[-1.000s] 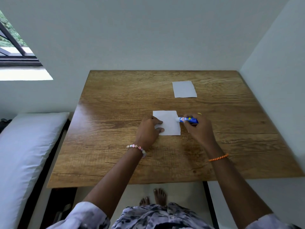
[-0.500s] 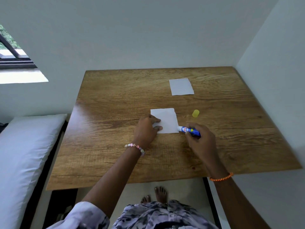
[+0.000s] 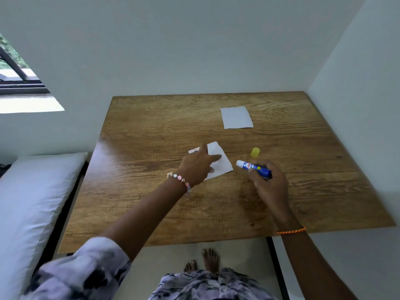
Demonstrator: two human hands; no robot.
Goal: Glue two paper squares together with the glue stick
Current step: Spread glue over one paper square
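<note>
Gluing paper squares at a wooden table, seen from the head camera
The left hand (image 3: 198, 166), fingers spread and fairly straight, presses the near paper square (image 3: 218, 162) flat on the table (image 3: 151, 202); the right hand (image 3: 267, 184) grips the uncapped glue stick (image 3: 253, 168), its white tip just beside the square's right edge. The yellow cap (image 3: 255, 152) lies near; the second paper square (image 3: 236, 117) rests well apart, farther back

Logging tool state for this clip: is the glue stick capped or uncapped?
Uncapped. The glue stick in the right hand shows a bare white tip, and the yellow cap lies apart on the table.
</note>
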